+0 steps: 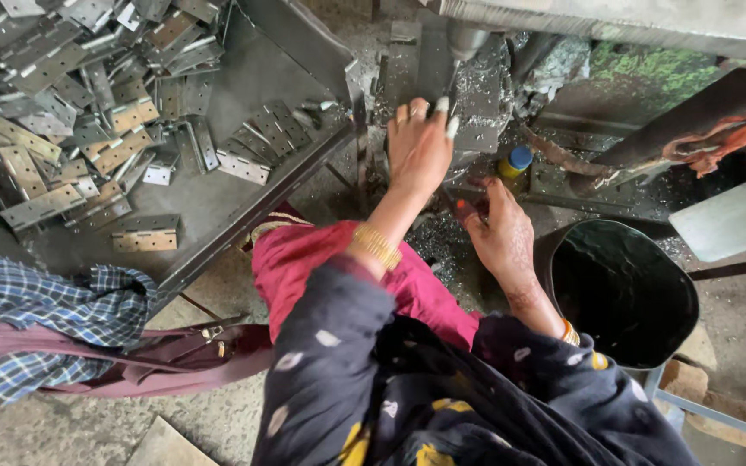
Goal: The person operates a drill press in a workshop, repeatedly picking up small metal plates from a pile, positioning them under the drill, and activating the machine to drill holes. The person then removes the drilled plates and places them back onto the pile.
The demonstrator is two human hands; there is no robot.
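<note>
Head camera looking straight down, and both hands are in at the drill press. Left hand (419,147) is up on the machine bed, fingers spread and pressing down flat on a metal hinge plate (477,129) just under the drill spindle (464,39); it's open, pinning the plate rather than gripping it. Right hand (502,233) sits lower, just beside the left wrist, fingers curled round something small with a reddish tip, though what it is I cannot tell. Metal shavings (429,242) are scattered all over the bed between the two hands. A small yellow bottle with a blue cap (515,162) stands just above the right hand. Off to the left, a big steel tray (218,198) is heaped with hinge plates (62,103), well apart from the hands. Right of the right forearm there's a black bucket (622,289). Bottom left, a blue checked cloth (53,315) lies over a maroon bag (148,358).
</note>
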